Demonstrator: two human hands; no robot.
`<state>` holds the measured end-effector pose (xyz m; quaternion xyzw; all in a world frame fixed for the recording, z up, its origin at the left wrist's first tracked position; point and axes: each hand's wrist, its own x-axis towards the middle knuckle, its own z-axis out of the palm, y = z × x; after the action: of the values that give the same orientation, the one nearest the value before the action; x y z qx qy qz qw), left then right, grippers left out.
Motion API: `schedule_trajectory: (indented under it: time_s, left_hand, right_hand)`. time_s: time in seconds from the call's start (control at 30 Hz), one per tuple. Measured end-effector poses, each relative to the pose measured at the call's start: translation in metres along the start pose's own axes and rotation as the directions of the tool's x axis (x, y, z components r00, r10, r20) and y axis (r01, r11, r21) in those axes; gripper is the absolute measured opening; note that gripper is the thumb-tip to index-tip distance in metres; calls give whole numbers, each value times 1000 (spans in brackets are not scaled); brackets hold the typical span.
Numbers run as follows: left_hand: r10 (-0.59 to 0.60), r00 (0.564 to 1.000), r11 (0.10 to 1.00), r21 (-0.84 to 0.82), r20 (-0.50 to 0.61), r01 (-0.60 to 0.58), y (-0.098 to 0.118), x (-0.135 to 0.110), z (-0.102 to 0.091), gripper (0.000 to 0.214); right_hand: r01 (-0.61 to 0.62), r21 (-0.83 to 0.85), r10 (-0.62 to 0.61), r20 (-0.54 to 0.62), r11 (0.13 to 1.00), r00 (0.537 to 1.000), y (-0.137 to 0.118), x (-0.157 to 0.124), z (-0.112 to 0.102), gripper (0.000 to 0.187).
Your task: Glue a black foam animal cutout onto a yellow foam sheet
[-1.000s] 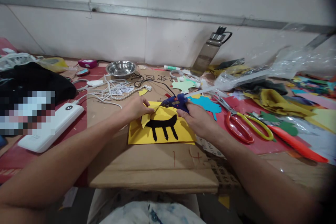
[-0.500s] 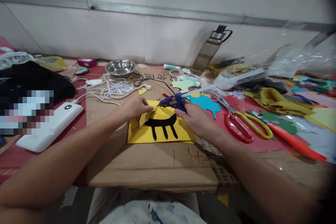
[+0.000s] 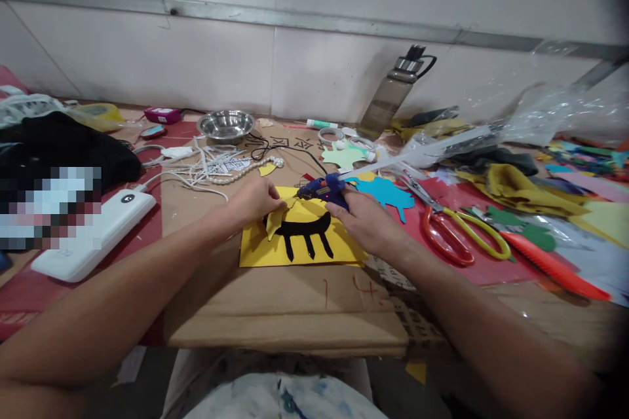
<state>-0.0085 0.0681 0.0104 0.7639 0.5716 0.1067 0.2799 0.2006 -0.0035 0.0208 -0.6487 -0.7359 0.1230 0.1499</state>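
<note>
Between the fingertips of my left hand [image 3: 259, 200] is a small yellow cutout [image 3: 278, 219], its loose part tilted up over the sheet. My right hand [image 3: 366, 216] is wrapped round a blue hot glue gun [image 3: 330, 190], with a long pale glue stick [image 3: 388, 162] out of its back. The gun's dark nozzle points left, close to the cutout; whether it touches cannot be made out. Beneath both hands lies a yellow sheet [image 3: 260, 254] bearing a black shape [image 3: 307, 228] with a curved band and three strips hanging from it.
Scissors [image 3: 449, 236] and an orange-handled cutter [image 3: 555, 265] lie at right, near a blue cutout [image 3: 383, 196]. A bottle [image 3: 390, 95] stands behind. A steel bowl [image 3: 226, 127], a bead string [image 3: 246, 173] and a white power bank [image 3: 93, 236] are at left. Cardboard [image 3: 275, 308] covers the front.
The yellow cutout in my left hand has turned slightly, and its lower tip has swung right over the black band. My right hand and the glue gun have barely moved.
</note>
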Motion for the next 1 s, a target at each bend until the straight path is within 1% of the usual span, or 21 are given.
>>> schedule_trajectory:
  time_s: [0.13, 0.33, 0.43, 0.5, 0.63, 0.7, 0.8, 0.87, 1.0]
  left_hand:
    - [-34, 998, 997, -63, 48, 37, 0, 0, 1, 15]
    - [-53, 998, 999, 8, 38, 53, 5, -3, -1, 20]
    - [-89, 993, 996, -2, 82, 89, 6, -4, -3, 21]
    - [-70, 992, 997, -10, 101, 72, 5, -4, -3, 21]
    - [-18, 997, 1000, -4, 81, 18, 1, -2, -2, 20]
    - [-17, 997, 1000, -8, 78, 18, 0, -2, -2, 20]
    - [-28, 996, 999, -22, 81, 30, 0, -3, -1, 22]
    - [-22, 996, 999, -34, 92, 25, 0, -3, -2, 24]
    - [3, 990, 999, -45, 141, 3, -1, -4, -6, 30]
  right_hand:
    - [-9, 0, 9, 4, 1000, 1000, -4, -1, -1, 31]
    - [-16, 1, 16, 29, 1000, 999, -15, -1, 0, 32]
    - [-22, 17, 21, 53, 1000, 998, -12, -2, -2, 33]
    - [-31, 23, 30, 54, 999, 998, -8, -3, -3, 32]
    - [-62, 2, 62, 37, 998, 997, -2, -4, -6, 32]
    - [-72, -15, 73, 39, 997, 997, -2, -5, -7, 32]
    - [-55, 0, 55, 63, 998, 997, -3, -7, -7, 32]
    - [-42, 17, 41, 74, 999, 996, -4, -8, -7, 32]
    - [-39, 9, 38, 58, 999, 998, -2, -7, -6, 35]
